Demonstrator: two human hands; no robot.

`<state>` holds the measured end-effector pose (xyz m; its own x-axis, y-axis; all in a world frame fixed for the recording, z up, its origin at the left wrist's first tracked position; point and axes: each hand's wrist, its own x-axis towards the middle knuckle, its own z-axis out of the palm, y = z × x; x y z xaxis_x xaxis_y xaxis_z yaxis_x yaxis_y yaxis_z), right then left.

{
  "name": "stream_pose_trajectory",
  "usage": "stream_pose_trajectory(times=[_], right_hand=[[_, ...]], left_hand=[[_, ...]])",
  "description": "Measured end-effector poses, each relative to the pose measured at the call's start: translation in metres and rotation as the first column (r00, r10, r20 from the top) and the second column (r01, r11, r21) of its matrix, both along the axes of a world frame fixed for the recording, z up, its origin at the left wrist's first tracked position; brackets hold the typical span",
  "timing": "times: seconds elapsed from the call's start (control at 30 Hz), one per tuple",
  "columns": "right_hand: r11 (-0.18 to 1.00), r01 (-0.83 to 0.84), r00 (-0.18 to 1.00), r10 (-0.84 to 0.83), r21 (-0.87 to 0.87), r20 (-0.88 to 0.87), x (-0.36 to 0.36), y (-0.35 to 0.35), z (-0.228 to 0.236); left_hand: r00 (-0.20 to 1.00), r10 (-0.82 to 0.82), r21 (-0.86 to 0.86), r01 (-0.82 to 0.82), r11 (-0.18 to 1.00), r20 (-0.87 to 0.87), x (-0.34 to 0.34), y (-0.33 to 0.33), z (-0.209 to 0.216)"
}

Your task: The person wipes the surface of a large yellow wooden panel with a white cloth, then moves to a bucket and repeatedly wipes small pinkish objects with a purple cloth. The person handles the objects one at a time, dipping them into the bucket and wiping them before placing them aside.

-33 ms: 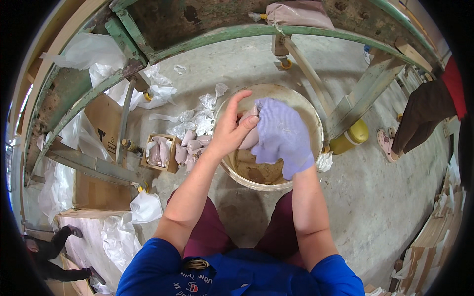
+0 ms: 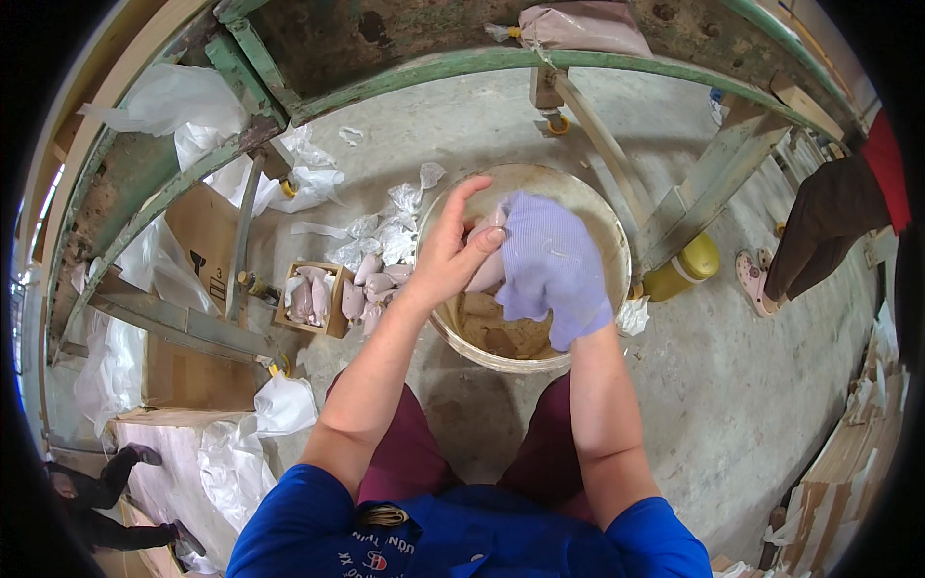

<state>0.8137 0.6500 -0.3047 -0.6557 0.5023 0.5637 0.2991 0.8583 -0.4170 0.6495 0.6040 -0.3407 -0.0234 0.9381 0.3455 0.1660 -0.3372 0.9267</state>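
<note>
Over a large round bucket [image 2: 621, 246] with a brown residue inside, both my hands are on a small plastic bag [image 2: 488, 273] of pinkish material. My bare left hand [image 2: 453, 249] grips its left side, thumb across the front and index finger raised. A lavender knitted glove covers my right hand [image 2: 557, 260], which is closed against the bag's right side; its fingertips are hidden. Similar filled bags [image 2: 374, 281] lie on the floor left of the bucket, and several more sit in a small wooden box [image 2: 337, 306].
A green-edged metal table [image 2: 443, 69] on wheeled legs spans the far side, with a larger pinkish bag [image 2: 588, 27] on it. Crumpled plastic [image 2: 400, 226], a cardboard box [image 2: 198, 356] and a yellow-green container [image 2: 682, 270] surround the bucket. Another person [image 2: 819, 212] stands at right.
My gloved right hand has shifted very slightly to the right against the bag. My left hand and the other things look the same.
</note>
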Motion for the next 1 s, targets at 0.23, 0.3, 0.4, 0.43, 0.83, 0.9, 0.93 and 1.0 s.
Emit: stream_pose_trajectory(times=[0.23, 0.3, 0.4, 0.43, 0.83, 0.9, 0.93, 1.0], right_hand=[[0.725, -0.201, 0.75, -0.319, -0.659, -0.579, -0.008, -0.008, -0.037], [0.712, -0.207, 0.729, -0.345, -0.671, -0.591, -0.007, -0.008, -0.037], [0.85, -0.137, 0.77, -0.232, -0.509, -0.595, -0.002, 0.0, -0.04], [0.918, -0.083, 0.803, -0.17, -0.389, -0.571, -0.002, 0.004, -0.039], [0.932, -0.041, 0.843, -0.162, -0.361, -0.514, 0.002, -0.005, -0.032], [0.932, 0.19, 0.837, -0.318, -0.309, -0.444, -0.001, -0.005, -0.037], [0.908, 0.379, 0.828, -0.419, -0.18, -0.372, -0.001, -0.003, -0.042], [0.895, 0.284, 0.764, -0.428, -0.345, -0.482, 0.011, 0.008, -0.056]], left_hand=[[0.991, -0.103, -0.04, 0.1, 0.994, -0.081, 0.008, -0.003, 0.004], [0.99, -0.131, -0.066, 0.128, 0.99, -0.049, 0.01, -0.004, 0.004], [0.992, -0.126, -0.061, 0.126, 0.99, 0.017, 0.011, -0.003, 0.005], [0.994, -0.11, -0.065, 0.11, 0.992, -0.001, 0.008, -0.002, 0.006], [0.988, -0.151, -0.048, 0.152, 0.987, 0.037, 0.013, -0.005, 0.008], [0.99, -0.123, -0.103, 0.129, 0.986, 0.063, 0.016, -0.004, 0.006], [0.994, -0.091, -0.155, 0.099, 0.983, 0.057, 0.015, -0.004, 0.003], [0.981, -0.01, -0.216, 0.052, 0.975, 0.194, 0.019, -0.001, -0.002]])
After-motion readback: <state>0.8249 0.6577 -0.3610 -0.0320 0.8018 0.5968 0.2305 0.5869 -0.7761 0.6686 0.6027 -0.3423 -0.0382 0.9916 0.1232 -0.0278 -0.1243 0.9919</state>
